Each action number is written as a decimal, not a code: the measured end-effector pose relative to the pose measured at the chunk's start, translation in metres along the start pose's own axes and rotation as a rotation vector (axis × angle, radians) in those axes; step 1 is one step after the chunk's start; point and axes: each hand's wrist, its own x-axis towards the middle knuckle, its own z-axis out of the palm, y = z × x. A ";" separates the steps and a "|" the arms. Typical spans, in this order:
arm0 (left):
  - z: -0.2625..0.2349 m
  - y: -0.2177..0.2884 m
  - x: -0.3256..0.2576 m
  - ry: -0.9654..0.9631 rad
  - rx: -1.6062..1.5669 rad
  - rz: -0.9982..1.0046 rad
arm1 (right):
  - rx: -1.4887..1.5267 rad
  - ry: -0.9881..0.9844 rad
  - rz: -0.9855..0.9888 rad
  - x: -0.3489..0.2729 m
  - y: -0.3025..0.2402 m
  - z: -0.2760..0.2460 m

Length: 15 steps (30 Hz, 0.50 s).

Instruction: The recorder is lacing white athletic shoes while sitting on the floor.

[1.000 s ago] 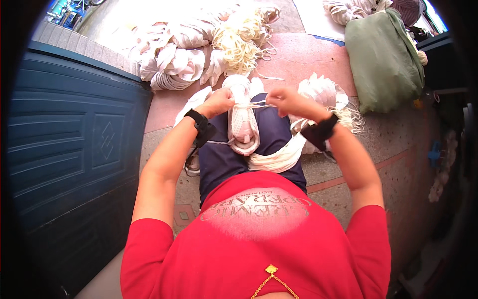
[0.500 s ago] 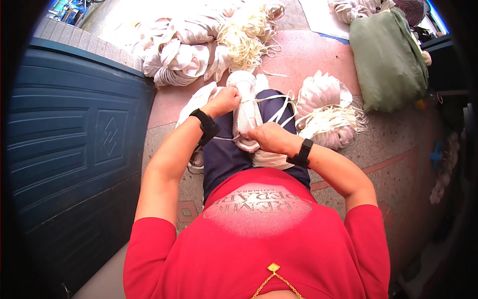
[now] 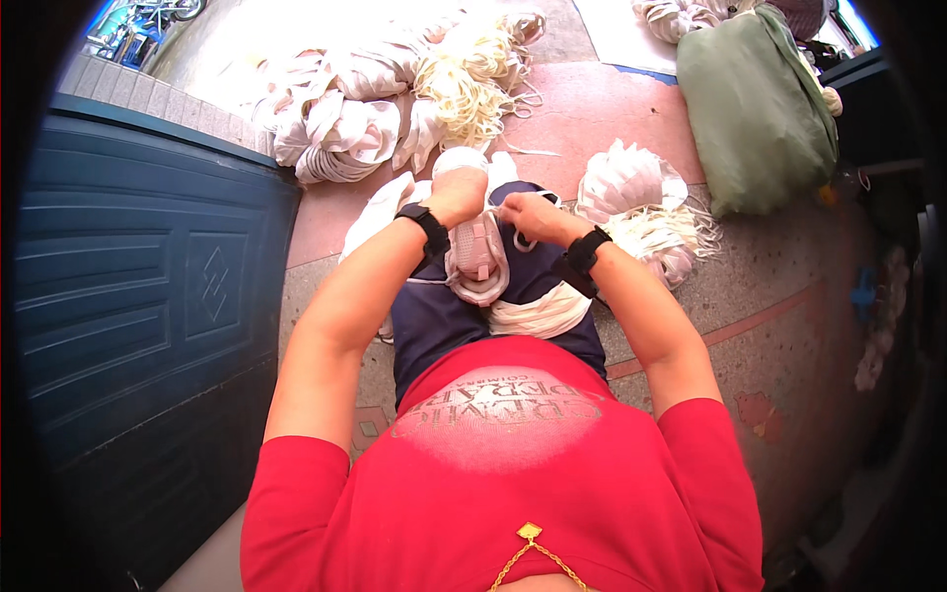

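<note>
A pale pinkish-white shoe upper (image 3: 476, 252) lies lengthwise over my lap, its wider opening toward me. My left hand (image 3: 462, 192) closes around its far part and covers much of it. Just right of the shoe upper, my right hand (image 3: 533, 215) is pinched, with a shoelace (image 3: 523, 243) looping below the fingers. The fingertips of both hands are partly hidden. Between my thighs and the shirt lies a bundle of cream laces (image 3: 540, 316). White material (image 3: 380, 212) rests beside my left knee.
A large heap of whitish bundles (image 3: 345, 128) with tangled cream laces (image 3: 464, 79) lies ahead. At right are another bundle (image 3: 631, 187) with laces and a full green sack (image 3: 758, 113). A dark blue panelled door (image 3: 148, 266) stands close on my left.
My right hand has moved away from me, from the near end of the shoe upper to its right side. My left hand has turned over the far part. The view has shifted slightly.
</note>
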 end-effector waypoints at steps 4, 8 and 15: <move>-0.002 0.008 0.009 -0.046 0.187 0.219 | -0.150 -0.195 -0.135 -0.036 -0.020 -0.002; 0.002 0.007 0.019 -0.062 0.221 0.435 | -0.225 -0.209 -0.226 -0.059 -0.033 0.015; 0.010 -0.002 0.014 0.254 0.110 0.243 | -0.198 -0.111 -0.272 -0.054 -0.041 0.031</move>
